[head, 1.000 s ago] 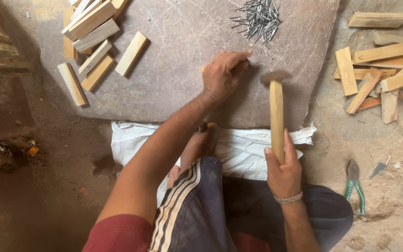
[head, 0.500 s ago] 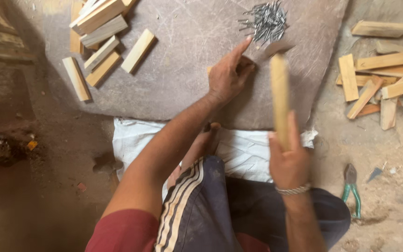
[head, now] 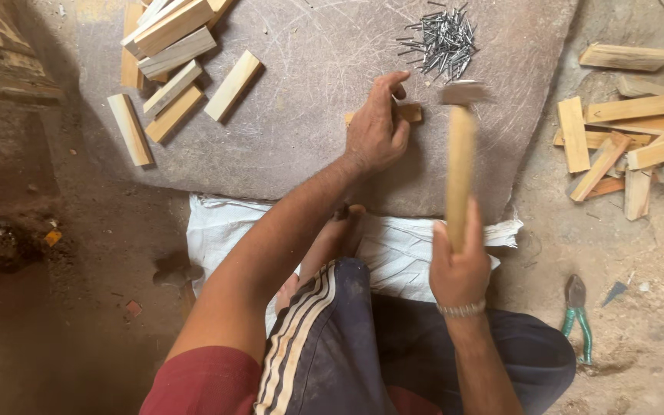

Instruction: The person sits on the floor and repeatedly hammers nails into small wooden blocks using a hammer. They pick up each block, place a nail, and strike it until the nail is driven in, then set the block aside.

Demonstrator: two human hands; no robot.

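Since half a second ago the hammer [head: 459, 154] has swung back toward upright, head hanging just right of the left hand [head: 376, 127], and that hand has slid down off the nail pile onto a small wood piece [head: 407, 113].

Biggest thing first: the grey stone slab [head: 301, 100] serving as the bench, scratched all over. Below it a white sack [head: 401, 246] is spread on the dirt floor [head: 55, 307] where the person sits.

Upper left of the slab there's a stack of cut wooden blocks [head: 167, 61], a couple lying loose beside it. Off the slab to the right, another heap of wood offcuts [head: 632, 131] sits on the ground. Green-handled pliers [head: 578, 311] lie in the dirt near the right knee.

Right hand [head: 461, 269] has its grip wrapped tight around the bottom of the wooden handle. Left grip is pinching down on the small piece, fingers curled over it; whether a nail is between the fingertips, I can't tell.

The pile of nails [head: 439, 38] sits just above the left hand.

Progress-wise, looks early to me: lots of loose blocks on both sides, nothing visibly joined yet.
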